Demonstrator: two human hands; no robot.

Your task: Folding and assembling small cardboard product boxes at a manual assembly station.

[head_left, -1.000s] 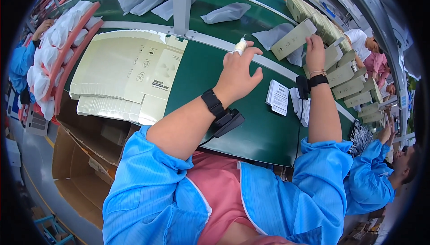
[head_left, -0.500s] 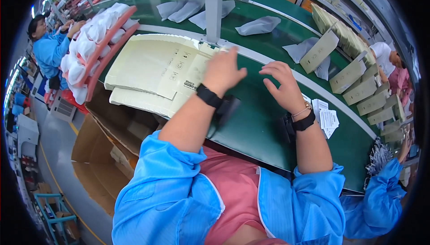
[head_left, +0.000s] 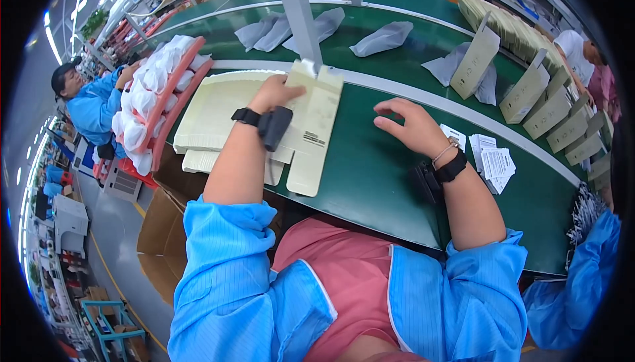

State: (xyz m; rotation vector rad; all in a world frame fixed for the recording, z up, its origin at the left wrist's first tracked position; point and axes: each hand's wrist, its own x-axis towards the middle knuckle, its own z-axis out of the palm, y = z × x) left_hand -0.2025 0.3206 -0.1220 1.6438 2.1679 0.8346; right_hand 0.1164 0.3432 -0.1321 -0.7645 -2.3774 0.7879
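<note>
A flat, cream folded carton (head_left: 313, 130) is in my left hand (head_left: 275, 95), its thumb lying across the top face and the other fingers partly hidden at the far edge. It overlaps the right side of a stack of the same flat cartons (head_left: 221, 104) on the green work surface (head_left: 370, 183). My right hand (head_left: 411, 125) hovers over that surface, fingers bent and apart, holding nothing. Close by its wrist lie white printed slips (head_left: 497, 165) in a loose pile, with a smaller white slip (head_left: 453, 135) beside them.
A grey post (head_left: 299, 15) rises behind the cartons. Grey plastic bags (head_left: 381, 39) lie on the green belt beyond the pale rail. Upright cartons (head_left: 526, 87) line the right. Pink trays of white-wrapped items (head_left: 159, 91) and co-workers flank the table. An open cardboard box (head_left: 162, 243) stands lower left.
My left hand has taken a flat carton at the stack's right side and shifted left, turning the carton. My right hand stays nearly in place. The whole view has swung slightly.
</note>
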